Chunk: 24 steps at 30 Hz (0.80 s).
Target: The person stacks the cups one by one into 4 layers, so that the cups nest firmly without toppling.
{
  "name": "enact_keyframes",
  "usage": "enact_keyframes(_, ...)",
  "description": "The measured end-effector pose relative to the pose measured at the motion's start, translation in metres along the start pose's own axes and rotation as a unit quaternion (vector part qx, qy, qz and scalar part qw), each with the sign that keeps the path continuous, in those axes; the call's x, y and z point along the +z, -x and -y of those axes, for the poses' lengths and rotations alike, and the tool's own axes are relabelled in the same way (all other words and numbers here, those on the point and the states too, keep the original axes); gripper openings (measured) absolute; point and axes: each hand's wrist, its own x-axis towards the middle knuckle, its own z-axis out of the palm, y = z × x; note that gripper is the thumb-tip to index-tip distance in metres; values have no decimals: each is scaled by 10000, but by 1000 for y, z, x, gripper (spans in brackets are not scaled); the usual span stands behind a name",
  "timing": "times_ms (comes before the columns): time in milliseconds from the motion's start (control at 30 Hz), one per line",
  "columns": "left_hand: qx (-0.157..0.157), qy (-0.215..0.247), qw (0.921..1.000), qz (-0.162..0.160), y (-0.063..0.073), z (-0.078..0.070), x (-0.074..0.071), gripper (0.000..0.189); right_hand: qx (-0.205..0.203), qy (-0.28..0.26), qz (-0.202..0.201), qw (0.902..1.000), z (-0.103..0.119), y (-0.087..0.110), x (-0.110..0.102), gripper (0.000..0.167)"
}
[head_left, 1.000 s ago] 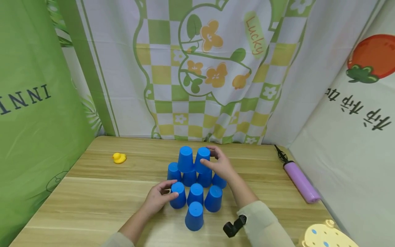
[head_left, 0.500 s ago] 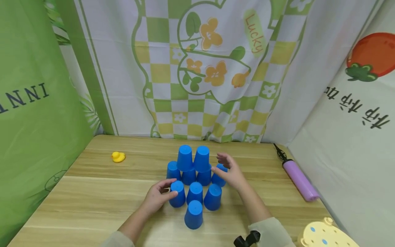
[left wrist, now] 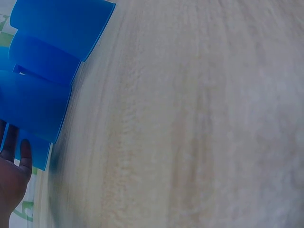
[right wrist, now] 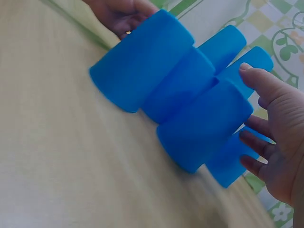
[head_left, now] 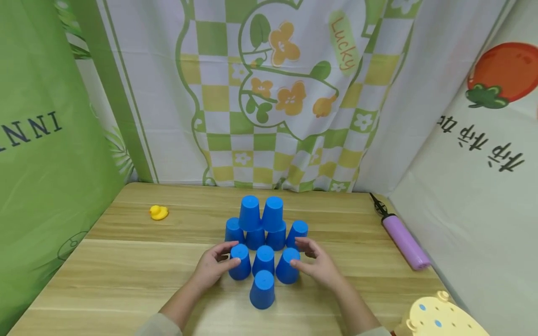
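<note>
1. Nearest, I see an inverted blue cup (head_left: 262, 290).
2. From it, ten o'clock: left hand (head_left: 211, 268) curled round the left cup (head_left: 242, 269).
3. Two o'clock: right hand (head_left: 318, 266) spread wide about the right cup (head_left: 286, 269).
4. Twelve: two upper cups (head_left: 250, 213) atop a row of four (head_left: 255, 239).

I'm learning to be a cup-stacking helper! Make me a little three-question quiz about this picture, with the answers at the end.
1. True or false: the person's left hand is holding the small yellow toy duck.
2. Which of these lies near the right edge of the light, wood-grained table?
A) the duck
B) the long purple plastic-looking cylinder with a black tip
C) the left hand
3. How many of the upside-down, tapered blue cups stand on top of other cups?

Key:
1. False. The thumb and fingers are around the left cup in the row of three; the duck sits apart, toward the table's left side.
2. B
3. Two
</note>
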Motion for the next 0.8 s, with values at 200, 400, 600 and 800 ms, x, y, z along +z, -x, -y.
enact_keyframes(200,25,5,10000,6,0,-1,-1,43,431,-58,159,9989,-7,3,8,63)
enact_keyframes(400,1,21,10000,12,0,0,0,43,614,-137,94,9980,-11,4,11,59)
enact_keyframes(600,28,18,10000,-24,1,0,0,42,615,-169,-129,9979,-4,6,4,55)
enact_keyframes(800,57,65,10000,-15,-1,2,0,42,228,-247,-306,9990,12,1,-14,55)
